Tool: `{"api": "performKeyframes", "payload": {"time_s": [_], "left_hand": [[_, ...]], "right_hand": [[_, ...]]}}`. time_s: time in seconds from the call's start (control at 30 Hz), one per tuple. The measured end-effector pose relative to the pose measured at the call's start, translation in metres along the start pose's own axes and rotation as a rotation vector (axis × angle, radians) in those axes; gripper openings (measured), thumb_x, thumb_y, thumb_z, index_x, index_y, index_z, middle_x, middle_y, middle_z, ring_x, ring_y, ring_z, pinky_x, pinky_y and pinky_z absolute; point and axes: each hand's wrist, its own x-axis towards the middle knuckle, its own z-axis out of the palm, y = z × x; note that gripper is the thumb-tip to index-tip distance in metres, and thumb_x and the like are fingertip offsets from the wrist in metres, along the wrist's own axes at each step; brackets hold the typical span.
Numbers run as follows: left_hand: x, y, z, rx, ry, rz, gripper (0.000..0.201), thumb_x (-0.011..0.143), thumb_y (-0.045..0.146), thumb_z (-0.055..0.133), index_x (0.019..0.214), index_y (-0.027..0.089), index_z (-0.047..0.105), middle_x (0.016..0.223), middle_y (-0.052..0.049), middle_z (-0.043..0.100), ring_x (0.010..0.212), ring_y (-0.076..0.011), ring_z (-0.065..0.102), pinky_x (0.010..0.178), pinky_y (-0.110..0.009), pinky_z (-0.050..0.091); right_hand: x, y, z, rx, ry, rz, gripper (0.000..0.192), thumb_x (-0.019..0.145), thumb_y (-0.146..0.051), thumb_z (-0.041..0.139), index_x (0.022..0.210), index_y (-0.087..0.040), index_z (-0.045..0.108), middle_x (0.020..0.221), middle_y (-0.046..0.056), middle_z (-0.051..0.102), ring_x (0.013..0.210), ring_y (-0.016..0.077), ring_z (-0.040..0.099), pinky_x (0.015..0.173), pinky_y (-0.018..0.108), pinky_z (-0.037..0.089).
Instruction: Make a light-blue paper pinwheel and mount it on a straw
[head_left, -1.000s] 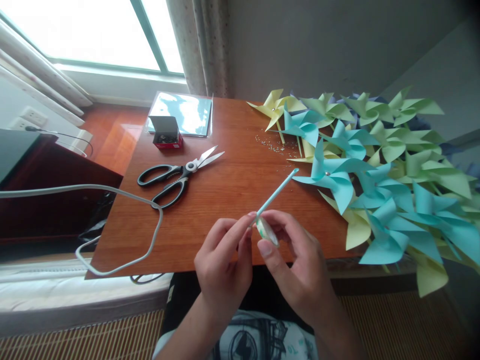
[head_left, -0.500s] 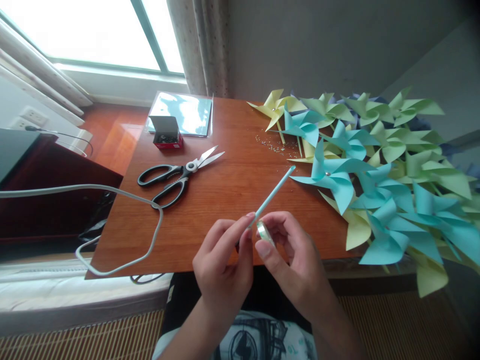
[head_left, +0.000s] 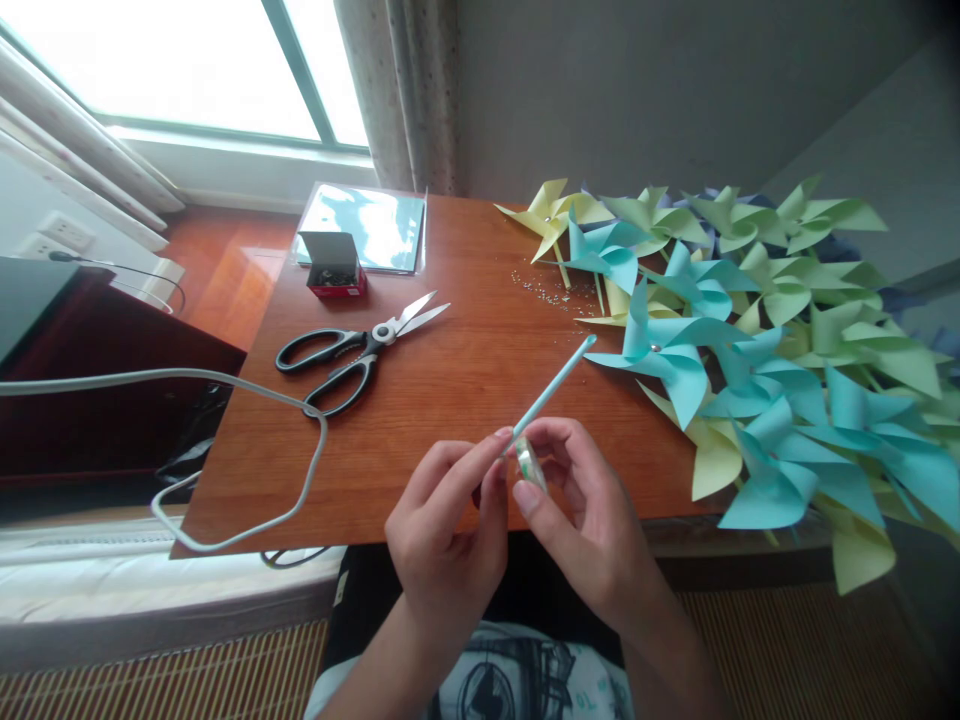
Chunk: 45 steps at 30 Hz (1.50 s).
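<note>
One scissors (head_left: 360, 353), one box (head_left: 334, 266), pinwheels (head_left: 750, 340) beyond our counting. Our left hand (head_left: 446, 530) pinches one straw (head_left: 551, 392); our right hand (head_left: 592, 520) grips one tape roll (head_left: 530, 465).

no readable text, labels (none legible)

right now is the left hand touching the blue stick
Touching: the head view shows the left hand pinching the blue stick at its near end.
</note>
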Motion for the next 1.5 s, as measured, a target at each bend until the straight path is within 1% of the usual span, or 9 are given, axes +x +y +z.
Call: {"api": "performKeyframes", "payload": {"time_s": [0.1, 0.23, 0.43, 0.67, 0.8, 0.97, 1.07, 1.2, 1.5], "left_hand": [[-0.002, -0.001, 0.001, 0.036, 0.0, 0.057, 0.043, 0.083, -0.007, 0.066, 0.119, 0.016, 0.072, 0.093, -0.002, 0.069, 0.079, -0.009, 0.065, 0.07, -0.018, 0.054], [-0.003, -0.003, 0.001, 0.078, 0.011, 0.102, 0.043, 0.083, -0.007, 0.066, 0.119, 0.016, 0.071, 0.094, -0.003, 0.069, 0.081, -0.0088, 0.066, 0.072, -0.018, 0.054], [-0.001, -0.004, 0.001, 0.106, 0.024, 0.094, 0.04, 0.084, -0.006, 0.066, 0.118, 0.016, 0.071, 0.093, -0.002, 0.069, 0.081, -0.0087, 0.067, 0.073, -0.017, 0.055], [0.0, -0.003, 0.003, 0.105, 0.023, 0.06, 0.038, 0.086, -0.002, 0.066, 0.12, 0.016, 0.069, 0.094, -0.003, 0.07, 0.073, -0.0074, 0.065, 0.065, -0.016, 0.054], [-0.001, -0.004, 0.003, 0.163, 0.038, 0.086, 0.041, 0.087, 0.0, 0.065, 0.123, 0.019, 0.069, 0.094, -0.003, 0.07, 0.076, -0.0098, 0.067, 0.068, -0.018, 0.055], [-0.004, -0.006, 0.004, 0.203, 0.039, 0.113, 0.044, 0.087, -0.002, 0.064, 0.123, 0.021, 0.072, 0.088, 0.0, 0.064, 0.073, -0.0079, 0.065, 0.067, -0.016, 0.053], [-0.005, -0.008, 0.004, 0.174, 0.031, 0.125, 0.045, 0.088, -0.003, 0.061, 0.124, 0.021, 0.072, 0.091, -0.001, 0.063, 0.075, -0.0085, 0.064, 0.067, -0.016, 0.052], [-0.005, -0.008, 0.003, 0.123, 0.011, 0.086, 0.048, 0.089, -0.002, 0.06, 0.129, 0.022, 0.07, 0.09, -0.001, 0.063, 0.075, -0.0098, 0.064, 0.068, -0.019, 0.053], [-0.004, -0.005, -0.001, -0.062, -0.03, -0.11, 0.042, 0.09, 0.005, 0.065, 0.126, 0.025, 0.072, 0.09, -0.002, 0.066, 0.075, -0.0118, 0.064, 0.066, -0.021, 0.054]], "right_hand": [[0.0, -0.001, -0.001, 0.009, 0.002, -0.032, 0.034, 0.093, -0.027, 0.062, 0.127, -0.026, 0.057, 0.115, 0.006, 0.067, 0.102, 0.0216, 0.066, 0.091, 0.035, 0.055], [0.002, -0.005, -0.002, 0.019, -0.048, -0.056, 0.024, 0.097, -0.028, 0.058, 0.119, -0.026, 0.063, 0.11, 0.005, 0.067, 0.099, 0.0211, 0.065, 0.092, 0.035, 0.055], [0.005, -0.005, -0.001, -0.004, -0.044, -0.047, 0.016, 0.097, -0.031, 0.06, 0.111, -0.026, 0.066, 0.103, 0.004, 0.067, 0.094, 0.02, 0.065, 0.087, 0.034, 0.055], [0.002, -0.008, 0.003, 0.026, 0.005, -0.002, 0.018, 0.097, -0.033, 0.061, 0.113, -0.025, 0.063, 0.106, 0.005, 0.07, 0.092, 0.0203, 0.067, 0.084, 0.034, 0.056], [0.002, -0.013, 0.003, 0.025, -0.021, 0.006, 0.013, 0.098, -0.033, 0.06, 0.107, -0.024, 0.063, 0.095, 0.003, 0.068, 0.083, 0.018, 0.064, 0.083, 0.033, 0.056], [0.003, -0.014, 0.002, 0.005, -0.018, -0.002, 0.012, 0.098, -0.033, 0.059, 0.104, -0.024, 0.063, 0.095, 0.004, 0.067, 0.083, 0.0182, 0.063, 0.082, 0.033, 0.056], [0.003, -0.014, 0.002, 0.003, -0.016, -0.005, 0.012, 0.098, -0.033, 0.058, 0.105, -0.024, 0.063, 0.095, 0.003, 0.067, 0.082, 0.0179, 0.063, 0.081, 0.032, 0.056], [0.003, -0.015, 0.004, -0.013, -0.016, -0.005, 0.014, 0.098, -0.033, 0.059, 0.108, -0.024, 0.062, 0.097, 0.003, 0.066, 0.082, 0.0175, 0.062, 0.082, 0.032, 0.056], [0.005, -0.014, 0.005, -0.019, -0.002, -0.007, 0.016, 0.097, -0.034, 0.059, 0.109, -0.024, 0.063, 0.105, 0.005, 0.067, 0.09, 0.0198, 0.066, 0.084, 0.033, 0.056]]}}
